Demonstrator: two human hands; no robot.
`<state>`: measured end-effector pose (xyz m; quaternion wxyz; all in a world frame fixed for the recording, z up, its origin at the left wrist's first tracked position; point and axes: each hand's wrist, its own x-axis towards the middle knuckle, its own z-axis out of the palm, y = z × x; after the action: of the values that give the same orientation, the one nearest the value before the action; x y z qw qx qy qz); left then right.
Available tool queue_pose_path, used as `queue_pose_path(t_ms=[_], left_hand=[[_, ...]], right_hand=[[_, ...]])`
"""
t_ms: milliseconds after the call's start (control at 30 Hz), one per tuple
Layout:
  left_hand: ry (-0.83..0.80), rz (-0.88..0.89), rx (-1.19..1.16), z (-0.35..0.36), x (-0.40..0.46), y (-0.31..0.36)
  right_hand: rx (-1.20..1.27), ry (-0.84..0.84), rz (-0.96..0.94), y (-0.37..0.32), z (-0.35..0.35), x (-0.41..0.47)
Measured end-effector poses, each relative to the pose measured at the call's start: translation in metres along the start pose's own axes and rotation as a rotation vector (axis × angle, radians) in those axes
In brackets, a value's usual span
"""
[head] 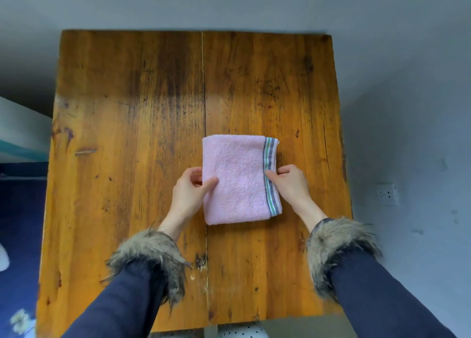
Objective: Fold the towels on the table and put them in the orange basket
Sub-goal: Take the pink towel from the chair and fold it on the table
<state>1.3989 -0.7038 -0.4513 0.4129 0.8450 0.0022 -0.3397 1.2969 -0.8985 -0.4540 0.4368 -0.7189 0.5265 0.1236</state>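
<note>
- Worn orange-brown planks make up the wooden table (127,134), with a seam (204,95) running down its middle away from the person; grey wall lies behind and to the right, where a white wall socket (388,194) sits.
- On the table's near half, just right of the seam, lies a folded pink towel (237,179), flat and roughly rectangular.
- Its long axis runs from the person toward the far edge of the table, tilted only slightly; a band of grey and green stripes (270,177) follows the right-hand long edge.
- The left hand (190,190) pinches the towel's left edge, thumb lying on top of the cloth and fingers curled beside and under it.
- The right hand (288,182) grips the striped right edge, thumb on the stripes, fingers bent at the side.
- Both arms wear dark blue sleeves with shaggy fur cuffs (153,256).
- No other towel lies on the table.
</note>
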Motion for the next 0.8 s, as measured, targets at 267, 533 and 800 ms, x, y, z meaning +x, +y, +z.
queue_pose_path(t_ms=[267, 533, 800], left_hand=[[0.003, -0.168, -0.047, 0.008, 0.011, 0.008], [-0.042, -0.212, -0.21, -0.002, -0.003, 0.009], [-0.098, -0.25, -0.436, -0.048, -0.075, -0.012]], right_hand=[[-0.065, -0.125, 0.005, -0.01, 0.001, 0.006], [0.221, -0.25, -0.007, -0.018, -0.008, 0.001], [0.167, -0.516, -0.036, -0.047, -0.022, -0.037]])
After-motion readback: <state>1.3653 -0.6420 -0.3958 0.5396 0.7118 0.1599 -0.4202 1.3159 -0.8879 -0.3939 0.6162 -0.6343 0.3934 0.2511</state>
